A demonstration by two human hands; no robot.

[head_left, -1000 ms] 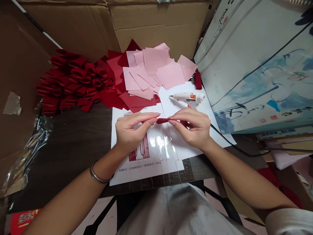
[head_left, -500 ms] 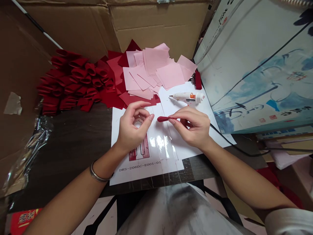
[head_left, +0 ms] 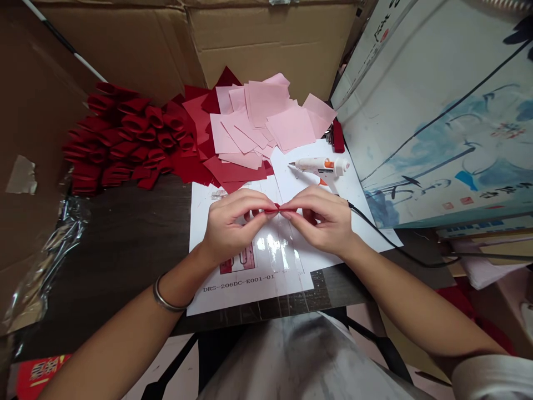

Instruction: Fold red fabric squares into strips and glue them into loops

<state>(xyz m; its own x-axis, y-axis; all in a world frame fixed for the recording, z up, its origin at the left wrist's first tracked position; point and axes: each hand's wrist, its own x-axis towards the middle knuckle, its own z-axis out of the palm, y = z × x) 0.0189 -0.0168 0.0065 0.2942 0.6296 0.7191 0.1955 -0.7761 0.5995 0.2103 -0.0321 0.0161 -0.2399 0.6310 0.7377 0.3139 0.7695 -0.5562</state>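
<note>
Between my two hands, above the white printed sheets (head_left: pixel 250 294), is a small folded strip of dark red fabric (head_left: pixel 287 210). My left hand (head_left: pixel 233 225) pinches its left end between thumb and index finger. The right end sits in the pinch of my right hand (head_left: pixel 325 219). Fingers hide most of the strip, and the fingertips of both hands nearly meet. Just beyond my right hand lies a white glue gun (head_left: pixel 320 165), its nozzle pointing left and its black cable (head_left: pixel 375 225) running off to the right.
Rolled dark red fabric loops (head_left: pixel 137 125) are heaped at the back left. Pink squares (head_left: pixel 291 128) lie over red squares (head_left: pixel 233 169) at the back. Cardboard (head_left: pixel 270 50) walls the rear, a painted white box (head_left: pixel 449 144) the right. Crumpled clear plastic (head_left: pixel 62 239) lies left.
My left hand has moved right and closed its thumb and index finger on the left end of the red strip. My right hand keeps its pinch, shifted slightly left.
</note>
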